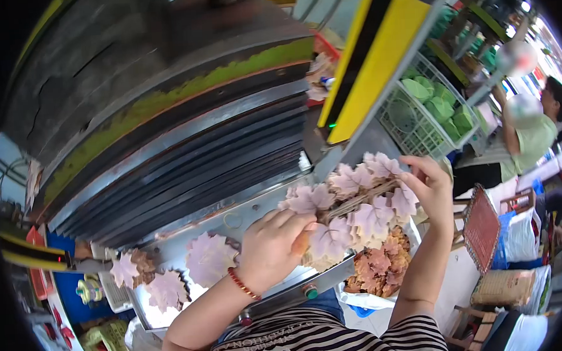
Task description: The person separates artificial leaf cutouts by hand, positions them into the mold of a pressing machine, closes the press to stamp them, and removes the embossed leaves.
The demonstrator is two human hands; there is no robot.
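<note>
A thick bundle of pale pink, lobed artificial leaves (372,218) on brown stems lies across the front of the metal press tray, between my hands. My left hand (269,249) is closed on the bundle's left end, its thumb and fingers curled over the leaves. At the far right end, my right hand (429,183) pinches a leaf edge between thumb and fingers. Left of my left hand, a larger pile of pale leaves (210,258) rests on the tray (245,218). Smaller leaf clusters (166,289) lie at its left end.
A heavy press (184,149) with stacked dark plates stands over the tray. Yellow-black posts (376,50) flank it. Push buttons (310,291) sit on the front edge. Below right is a bag of orange-brown leaves (378,266). A crate of green pieces (427,107) and another person (539,136) are at right.
</note>
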